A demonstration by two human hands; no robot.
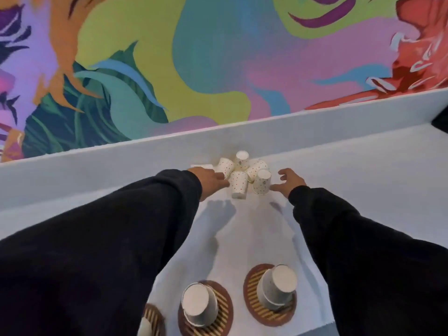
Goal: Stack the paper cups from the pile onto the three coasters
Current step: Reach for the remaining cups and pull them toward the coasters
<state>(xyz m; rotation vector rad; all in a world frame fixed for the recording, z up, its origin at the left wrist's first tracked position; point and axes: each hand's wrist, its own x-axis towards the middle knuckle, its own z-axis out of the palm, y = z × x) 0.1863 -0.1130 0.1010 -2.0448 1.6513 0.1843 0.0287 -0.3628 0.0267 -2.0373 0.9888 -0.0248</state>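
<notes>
Now the left hand [211, 181] and right hand [289, 181], both loose and empty, reach the pile of cups [238, 185] between them; next each probably must grasp one for the coasters [252, 293] behind.

Cup pile [244, 175] located far centre on table [363, 170], flanked by left hand [208, 181] and right hand [289, 181]. Near row, left to right: left coaster [152, 316], middle coaster [223, 311], right coaster [251, 294]. Cup stack [198, 304] seated on middle coaster, second cup stack [277, 287] on right coaster.
</notes>
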